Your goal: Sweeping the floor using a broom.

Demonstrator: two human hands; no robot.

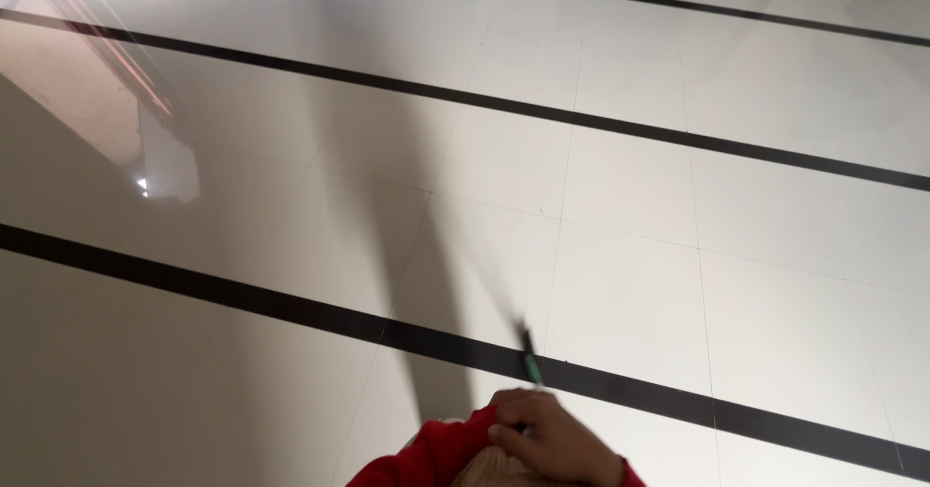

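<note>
Low at the bottom edge of the head view, a hand (552, 439) is curling its fingers (513, 436) around the near end of a thin dark stick (529, 356), so its grip is closing tight on that handle. Which of the person's own hands this is cannot be told with certainty; it is sitting slightly right of centre and reads as the right one. A red sleeve (426, 453) is showing just beside it on the left, and a pale, tan rounded shape (499, 470) is lying under the hand at the frame's edge, too cropped to name. No second hand is showing.

From the fist the stick is running up and away to the left, blurring and fading as it goes, so its far end cannot be made out. It is crossing over a black stripe (291, 303) in the glossy white tiled floor (630, 187). Two more dark stripes are running parallel farther up. A broad grey shadow (387, 187) is falling across the tiles, and a pinkish reflection (116, 80) is shining at the upper left.
</note>
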